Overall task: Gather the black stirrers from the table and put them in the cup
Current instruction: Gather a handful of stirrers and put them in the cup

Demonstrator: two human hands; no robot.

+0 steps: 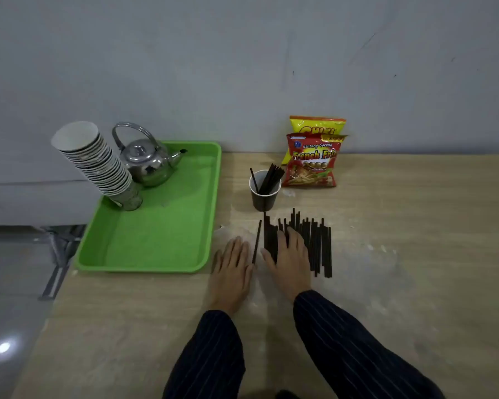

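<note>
Several black stirrers [319, 246] lie side by side in a row on the wooden table, just in front of a dark paper cup [264, 198]. The cup stands upright and holds several stirrers that lean to the right, plus one leaning left. My right hand [290, 262] rests flat on the left part of the row, fingers apart, gripping nothing. One lone stirrer [257, 241] lies between my two hands. My left hand [232, 270] lies flat on the bare table to the left of it, fingers together and extended.
A green tray [167, 243] sits at the left with a stack of paper cups [98, 165] and a steel kettle [147, 162] on it. Two snack bags [314, 156] lean on the wall behind the cup. The table's left edge [55, 300] drops to the floor.
</note>
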